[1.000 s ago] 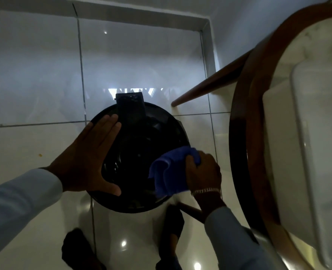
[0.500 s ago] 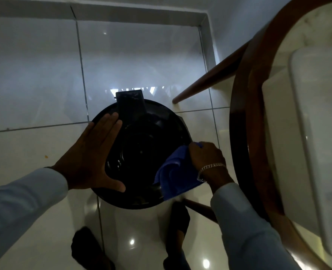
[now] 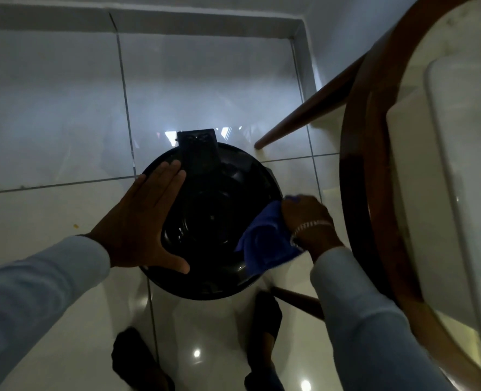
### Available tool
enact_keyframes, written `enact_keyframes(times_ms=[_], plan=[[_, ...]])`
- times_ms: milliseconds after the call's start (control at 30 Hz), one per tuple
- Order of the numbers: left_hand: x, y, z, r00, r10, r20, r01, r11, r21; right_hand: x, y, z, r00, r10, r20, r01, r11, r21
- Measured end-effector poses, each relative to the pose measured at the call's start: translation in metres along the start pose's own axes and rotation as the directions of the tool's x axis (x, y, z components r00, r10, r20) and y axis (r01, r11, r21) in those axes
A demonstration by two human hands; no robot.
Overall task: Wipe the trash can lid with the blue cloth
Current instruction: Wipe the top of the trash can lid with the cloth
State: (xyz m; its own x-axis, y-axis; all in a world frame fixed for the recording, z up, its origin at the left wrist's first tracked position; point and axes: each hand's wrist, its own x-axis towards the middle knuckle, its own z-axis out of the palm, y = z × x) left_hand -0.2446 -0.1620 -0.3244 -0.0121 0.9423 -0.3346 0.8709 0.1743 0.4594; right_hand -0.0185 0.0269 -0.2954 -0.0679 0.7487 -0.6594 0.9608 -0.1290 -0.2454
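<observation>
A round black trash can lid [image 3: 216, 221] lies straight below me, its hinge block at the far edge. My left hand [image 3: 146, 221] rests flat on the lid's left side, fingers spread and pointing away. My right hand [image 3: 307, 221], with a bracelet at the wrist, is closed on a bunched blue cloth [image 3: 264, 244] and presses it against the lid's right rim. Part of the cloth hangs over the near-right edge.
A round wooden-rimmed table [image 3: 357, 170] with a white box [image 3: 453, 193] on it crowds the right side. Its slanted legs [image 3: 304, 119] come down close to the can. My dark shoes [image 3: 137, 359] stand on the glossy white floor tiles; a wall skirting runs along the top.
My right hand has slid the cloth from the lid's near-right part outward and farther along the right rim. My left hand has stayed flat on the left side.
</observation>
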Motion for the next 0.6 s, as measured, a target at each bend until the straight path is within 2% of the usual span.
enact_keyframes(times_ms=[67, 133, 233, 300, 367, 500, 567, 600], plan=[[-0.001, 0.001, -0.001, 1.0, -0.004, -0.001, 0.004, 1.0, -0.005, -0.008, 0.008, 0.002, 0.999, 0.033, 0.013, -0.033, 0.999, 0.012], [0.0, 0.003, 0.0, 1.0, -0.01, -0.011, 0.01, 1.0, -0.009, -0.011, 0.004, 0.01, 0.989, 0.004, -0.146, 0.006, 0.998, 0.067], [0.001, 0.004, 0.003, 0.999, -0.027, -0.029, 0.026, 0.999, -0.03, -0.026, -0.018, 0.038, 0.89, -0.09, -0.446, 0.182, 0.969, 0.168], [0.001, 0.004, 0.004, 0.999, -0.018, -0.037, 0.017, 0.999, -0.029, -0.041, -0.03, 0.061, 0.833, -0.155, -0.531, 0.254, 0.96, 0.119], [0.001, 0.003, 0.005, 0.999, -0.009, -0.043, 0.009, 1.0, -0.014, -0.054, -0.032, 0.079, 0.803, -0.269, -0.532, 0.317, 0.948, 0.0], [0.001, 0.003, 0.004, 0.999, -0.009, -0.034, 0.008, 1.0, -0.013, -0.067, 0.004, 0.092, 0.76, -0.511, -0.4, 0.477, 0.858, -0.19], [0.0, 0.004, 0.003, 0.999, -0.006, -0.037, 0.006, 1.0, -0.015, -0.071, 0.021, 0.09, 0.726, -0.571, -0.384, 0.531, 0.82, -0.214], [-0.001, 0.003, 0.002, 0.999, -0.009, -0.04, 0.008, 1.0, -0.016, -0.072, 0.021, 0.089, 0.727, -0.559, -0.398, 0.539, 0.824, -0.174]])
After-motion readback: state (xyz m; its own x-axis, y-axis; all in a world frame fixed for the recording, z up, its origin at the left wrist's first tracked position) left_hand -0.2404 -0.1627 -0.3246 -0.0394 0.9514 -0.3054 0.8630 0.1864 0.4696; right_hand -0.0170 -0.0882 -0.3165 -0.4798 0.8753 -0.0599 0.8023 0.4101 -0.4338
